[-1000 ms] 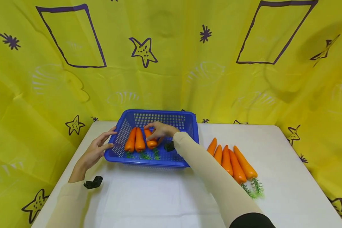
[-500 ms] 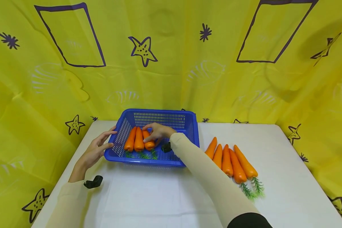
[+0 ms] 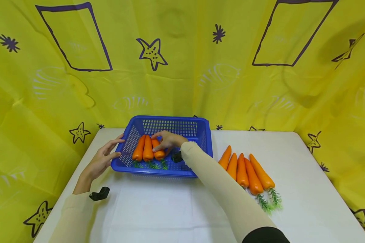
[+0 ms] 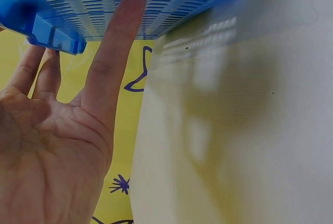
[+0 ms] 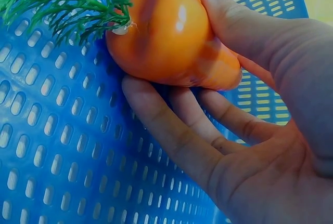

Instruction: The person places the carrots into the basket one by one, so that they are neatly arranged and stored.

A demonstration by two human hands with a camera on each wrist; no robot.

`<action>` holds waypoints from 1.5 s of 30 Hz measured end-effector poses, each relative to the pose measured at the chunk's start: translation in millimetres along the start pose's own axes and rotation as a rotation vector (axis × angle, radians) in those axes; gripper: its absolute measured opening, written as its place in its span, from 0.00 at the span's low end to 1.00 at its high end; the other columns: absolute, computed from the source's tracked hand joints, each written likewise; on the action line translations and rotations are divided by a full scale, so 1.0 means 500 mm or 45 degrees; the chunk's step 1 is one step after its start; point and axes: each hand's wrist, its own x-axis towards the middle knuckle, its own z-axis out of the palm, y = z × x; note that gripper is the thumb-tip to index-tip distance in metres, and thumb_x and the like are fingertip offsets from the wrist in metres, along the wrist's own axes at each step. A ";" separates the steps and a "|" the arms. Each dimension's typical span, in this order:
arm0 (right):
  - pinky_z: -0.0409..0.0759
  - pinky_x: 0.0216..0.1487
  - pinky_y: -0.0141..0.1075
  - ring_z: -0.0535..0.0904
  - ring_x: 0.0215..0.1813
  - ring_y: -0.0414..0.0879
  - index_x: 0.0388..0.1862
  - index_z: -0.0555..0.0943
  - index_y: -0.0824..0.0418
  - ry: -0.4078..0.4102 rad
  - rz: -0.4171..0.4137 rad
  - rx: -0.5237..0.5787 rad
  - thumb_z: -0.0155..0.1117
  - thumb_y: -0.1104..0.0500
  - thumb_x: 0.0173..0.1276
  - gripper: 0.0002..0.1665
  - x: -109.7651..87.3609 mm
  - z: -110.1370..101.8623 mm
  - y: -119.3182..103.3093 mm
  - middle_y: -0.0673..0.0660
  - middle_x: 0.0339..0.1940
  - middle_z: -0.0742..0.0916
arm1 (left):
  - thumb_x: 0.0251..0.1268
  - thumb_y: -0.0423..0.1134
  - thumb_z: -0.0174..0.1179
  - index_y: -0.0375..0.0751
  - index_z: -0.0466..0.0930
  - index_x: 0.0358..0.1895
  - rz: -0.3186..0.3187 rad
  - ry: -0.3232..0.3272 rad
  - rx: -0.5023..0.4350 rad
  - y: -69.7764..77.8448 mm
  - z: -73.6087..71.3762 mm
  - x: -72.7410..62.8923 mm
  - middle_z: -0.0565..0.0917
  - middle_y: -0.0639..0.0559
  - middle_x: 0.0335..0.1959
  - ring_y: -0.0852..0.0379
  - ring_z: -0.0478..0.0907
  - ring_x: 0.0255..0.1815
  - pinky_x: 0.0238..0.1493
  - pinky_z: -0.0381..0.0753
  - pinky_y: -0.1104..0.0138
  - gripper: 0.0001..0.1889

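A blue plastic basket [image 3: 167, 173] with slotted walls stands on the table. Inside it, at the left, two orange carrots [image 3: 148, 150] with green tops lie side by side. Next to them lies a third carrot [image 5: 156, 31], which my right hand [image 3: 170, 139] holds, thumb on one side and fingers along the other. My left hand [image 3: 99, 161] is at the basket's left end; its thumb [image 4: 104, 73] extends straight against the slotted wall, and the other fingers reach to the far part of that end.
Several more carrots [image 3: 255, 179] lie fanned out on the white table [image 3: 158, 209] to the right of the basket, partly behind my right sleeve [image 3: 225, 189]. A yellow curtain [image 3: 182, 91] with drawn starfish encloses the back and sides.
My right hand has shifted slightly left with the third carrot, bringing it up close to the other two in the basket. The left hand stays in place.
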 end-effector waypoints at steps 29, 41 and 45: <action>0.89 0.47 0.49 0.76 0.63 0.58 0.84 0.57 0.50 -0.129 -0.040 -0.512 0.72 0.51 0.70 0.50 -0.071 -0.023 -0.039 0.66 0.75 0.70 | 0.79 0.31 0.52 0.40 0.63 0.76 -0.034 0.025 0.058 0.005 0.006 -0.002 0.41 0.48 0.86 0.64 0.68 0.67 0.49 0.88 0.57 0.26; 0.64 0.77 0.53 0.63 0.78 0.59 0.80 0.65 0.48 -0.013 -0.351 -1.075 0.70 0.42 0.70 0.44 -0.131 -0.044 -0.067 0.61 0.78 0.70 | 0.80 0.31 0.52 0.40 0.62 0.77 -0.018 0.013 0.101 0.005 0.002 -0.002 0.42 0.50 0.86 0.61 0.62 0.72 0.52 0.87 0.59 0.26; 0.73 0.72 0.54 0.66 0.76 0.58 0.79 0.66 0.42 0.103 -0.400 -1.122 0.69 0.41 0.70 0.42 -0.165 -0.054 -0.071 0.62 0.78 0.68 | 0.80 0.32 0.52 0.40 0.62 0.77 -0.018 0.012 0.108 0.004 0.003 -0.001 0.42 0.50 0.86 0.56 0.60 0.75 0.52 0.87 0.59 0.26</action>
